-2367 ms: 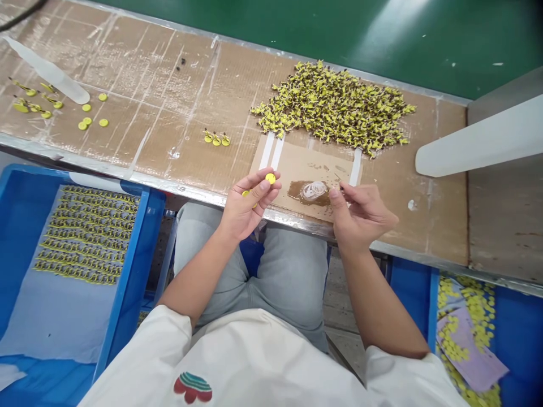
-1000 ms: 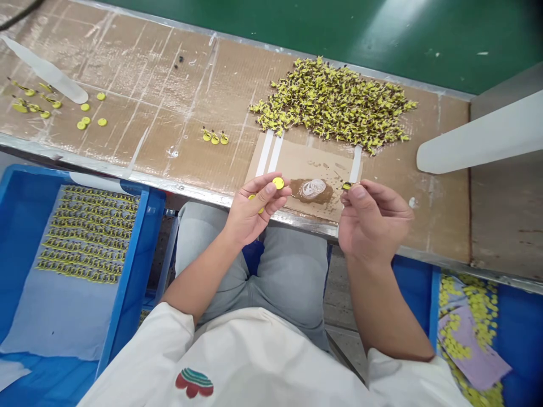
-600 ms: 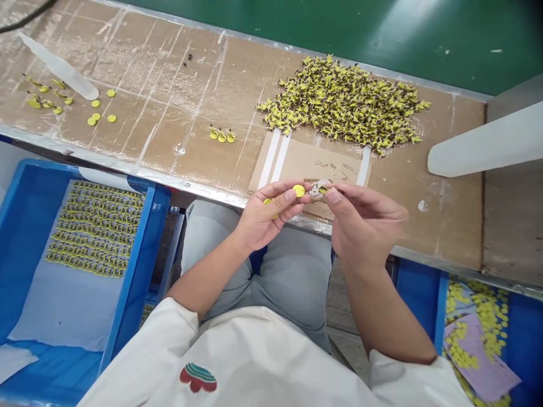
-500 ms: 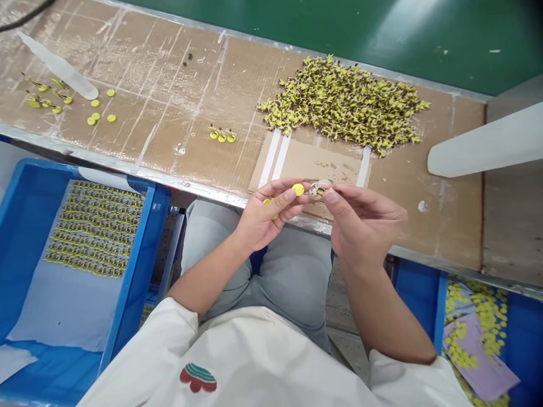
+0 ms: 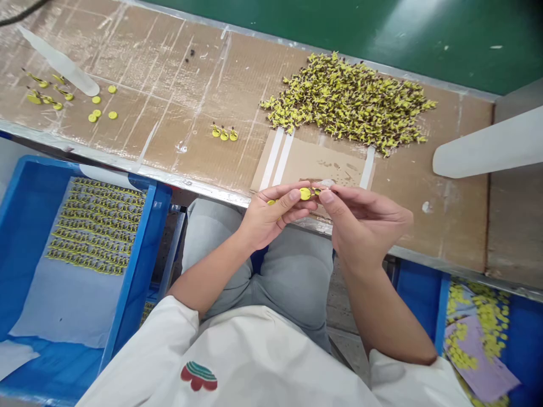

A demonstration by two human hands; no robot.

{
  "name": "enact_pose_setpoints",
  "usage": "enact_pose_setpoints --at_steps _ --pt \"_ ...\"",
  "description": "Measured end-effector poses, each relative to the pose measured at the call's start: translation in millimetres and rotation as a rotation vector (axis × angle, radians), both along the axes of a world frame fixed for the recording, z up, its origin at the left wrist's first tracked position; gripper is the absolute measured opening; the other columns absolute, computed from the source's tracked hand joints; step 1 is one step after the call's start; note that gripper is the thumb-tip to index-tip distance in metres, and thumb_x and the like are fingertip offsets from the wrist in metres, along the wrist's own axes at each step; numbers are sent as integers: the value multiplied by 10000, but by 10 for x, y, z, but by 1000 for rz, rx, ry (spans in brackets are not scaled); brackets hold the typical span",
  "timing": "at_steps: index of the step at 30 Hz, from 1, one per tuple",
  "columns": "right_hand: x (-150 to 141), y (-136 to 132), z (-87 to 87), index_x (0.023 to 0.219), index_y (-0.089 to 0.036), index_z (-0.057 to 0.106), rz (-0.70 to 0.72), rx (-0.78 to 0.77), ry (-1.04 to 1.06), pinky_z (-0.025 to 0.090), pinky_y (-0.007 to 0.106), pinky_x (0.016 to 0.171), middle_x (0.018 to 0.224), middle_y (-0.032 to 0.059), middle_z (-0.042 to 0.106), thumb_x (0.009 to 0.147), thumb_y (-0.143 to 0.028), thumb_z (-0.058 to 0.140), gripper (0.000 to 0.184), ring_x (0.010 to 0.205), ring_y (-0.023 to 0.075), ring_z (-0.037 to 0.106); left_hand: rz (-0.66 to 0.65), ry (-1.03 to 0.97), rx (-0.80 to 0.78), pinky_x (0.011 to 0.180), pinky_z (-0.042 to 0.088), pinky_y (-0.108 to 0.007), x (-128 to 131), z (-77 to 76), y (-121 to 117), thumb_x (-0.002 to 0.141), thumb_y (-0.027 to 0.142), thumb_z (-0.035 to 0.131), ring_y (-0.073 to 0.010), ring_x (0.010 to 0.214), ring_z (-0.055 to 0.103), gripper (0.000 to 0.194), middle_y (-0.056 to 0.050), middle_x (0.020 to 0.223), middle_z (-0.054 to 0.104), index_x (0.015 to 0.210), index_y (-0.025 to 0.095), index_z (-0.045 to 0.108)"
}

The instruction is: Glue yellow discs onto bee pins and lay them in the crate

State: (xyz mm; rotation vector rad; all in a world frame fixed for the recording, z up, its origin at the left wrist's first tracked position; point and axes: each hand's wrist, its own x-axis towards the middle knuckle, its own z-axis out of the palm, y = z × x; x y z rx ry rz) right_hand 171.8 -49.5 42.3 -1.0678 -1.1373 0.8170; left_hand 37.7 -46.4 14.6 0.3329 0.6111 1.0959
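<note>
Between the thumb and fingers of my left hand [image 5: 271, 217] is a round yellow disc [image 5: 305, 194], and another yellow disc [image 5: 271, 202] shows further back in the same hand. My right hand [image 5: 365, 223] pinches a small yellow-and-dark figurine [image 5: 317, 192] at the disc's right edge; the two pieces meet or nearly meet. Behind the fingers, a whitish glue-like blob [image 5: 327, 183] is mostly hidden on a cardboard sheet [image 5: 314, 155]. Three figurines on yellow discs [image 5: 224, 134] stand on the table to the left.
A large heap of figurines [image 5: 348, 104] lies beyond the cardboard. Loose discs [image 5: 96, 100] and a white tapered bottle [image 5: 63, 62] are at far left. A blue bin [image 5: 114, 316] holds rows of figurines; another bin [image 5: 442, 308] holds yellow discs. A white cylinder [image 5: 487, 141] juts in at right.
My right hand dipped near the blob, lifted with the figurine, then moved left to the disc. My left hand shifted right to meet it. The view has shifted slightly.
</note>
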Motion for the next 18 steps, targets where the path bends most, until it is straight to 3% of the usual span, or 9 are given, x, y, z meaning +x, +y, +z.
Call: enact_pose_setpoints --at_steps 18 --pt "29 -1 -7 855 -236 795 -14 -10 -48 685 368 734 847 23 791 745 -235 870 134 759 218 773 7 -3 55 750 596 -129 15 -7 -7 799 331 818 -97 808 769 208 -4 923 808 987 240 815"
